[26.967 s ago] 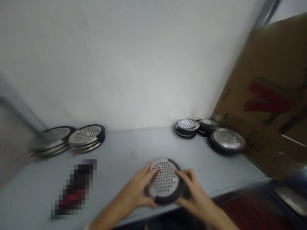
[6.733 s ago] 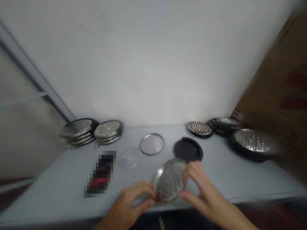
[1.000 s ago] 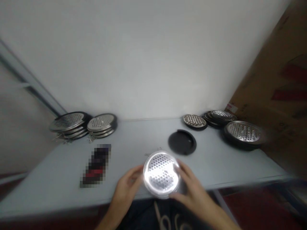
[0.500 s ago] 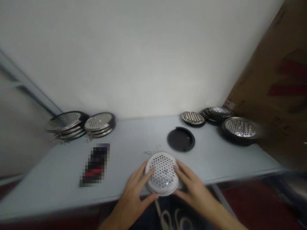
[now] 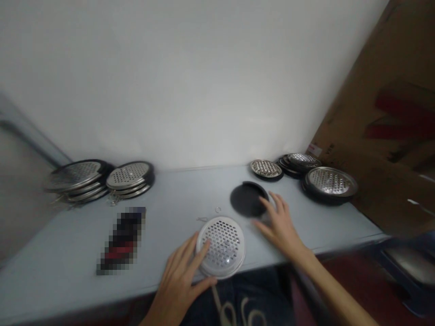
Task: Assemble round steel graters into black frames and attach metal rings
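Observation:
A round perforated metal disc lies near the front edge of the pale table. My left hand rests against its left and lower rim, fingers spread on it. My right hand is stretched out flat and open, its fingertips at the near edge of a round black lid that lies behind the disc. A small wire clip and a little ring lie just behind the disc.
Two stacks of perforated discs stand at the back left. More discs in black rims sit at the back right beside a big cardboard box. A pixelated dark object lies left of centre. A white wall runs behind.
My right hand has let go of the perforated disc and moved up and right to the black lid. My left hand stays on the disc, which now lies flat.

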Demonstrator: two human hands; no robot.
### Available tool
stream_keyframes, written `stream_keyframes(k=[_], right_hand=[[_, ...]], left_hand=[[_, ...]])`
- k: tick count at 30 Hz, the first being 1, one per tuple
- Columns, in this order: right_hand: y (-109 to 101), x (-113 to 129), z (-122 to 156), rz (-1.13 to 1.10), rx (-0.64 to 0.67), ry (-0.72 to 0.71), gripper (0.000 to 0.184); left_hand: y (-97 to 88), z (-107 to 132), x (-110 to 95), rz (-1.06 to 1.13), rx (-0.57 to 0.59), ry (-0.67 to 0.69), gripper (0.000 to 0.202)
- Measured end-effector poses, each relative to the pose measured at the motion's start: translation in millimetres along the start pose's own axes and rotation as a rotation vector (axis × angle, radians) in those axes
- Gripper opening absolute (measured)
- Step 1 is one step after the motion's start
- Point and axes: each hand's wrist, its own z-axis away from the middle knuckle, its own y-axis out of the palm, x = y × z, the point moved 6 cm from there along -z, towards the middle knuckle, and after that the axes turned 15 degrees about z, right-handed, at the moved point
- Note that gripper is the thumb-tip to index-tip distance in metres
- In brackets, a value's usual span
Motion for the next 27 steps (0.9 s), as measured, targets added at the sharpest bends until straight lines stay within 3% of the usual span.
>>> stream_keyframes(k=[3, 6, 12, 14, 15, 17, 19, 21, 27], right_hand=[[13.1, -22.7, -19.0, -0.098, 0.164, 0.043, 0.047], [9.1, -28.9, -19.6, -0.133, 0.245, 0.042, 0.043], [-25.9, 5.1, 13.0, -0.08, 0.253, -0.113, 0.034], [-28.8, 23.9, 25.9, -0.13, 0.32, -0.157, 0.033], [-27.2, 33.4, 31.8, -0.176, 0.371, -0.178, 0.038], [-21.3, 46.4, 40.2, -0.26, 0.431, -0.168, 0.065], [-13.7, 51.0, 44.4, -0.309, 0.436, -0.12, 0.098], [-6.3, 50.8, 46.6, -0.337, 0.426, -0.092, 0.116], [5.4, 40.2, 51.4, -0.353, 0.341, -0.105, 0.112]], left_hand=[[-1.0, -0.2, 3.6, -0.011, -0.005, 0.005, 0.076], [-2.9, -0.5, 7.6, -0.009, -0.035, 0.005, 0.073], [-1.8, -1.5, 12.5, 0.044, -0.099, -0.043, 0.074], [1.3, -3.8, 9.0, 0.096, -0.093, -0.049, 0.078], [2.9, -5.2, 6.3, 0.122, -0.086, -0.046, 0.08], [5.5, -8.1, 0.7, 0.161, -0.081, -0.041, 0.083], [6.6, -11.0, -3.2, 0.189, -0.088, -0.05, 0.082], [8.1, -14.5, -5.7, 0.234, -0.072, -0.053, 0.082], [15.3, -28.6, 0.2, 0.359, 0.035, -0.126, 0.088]])
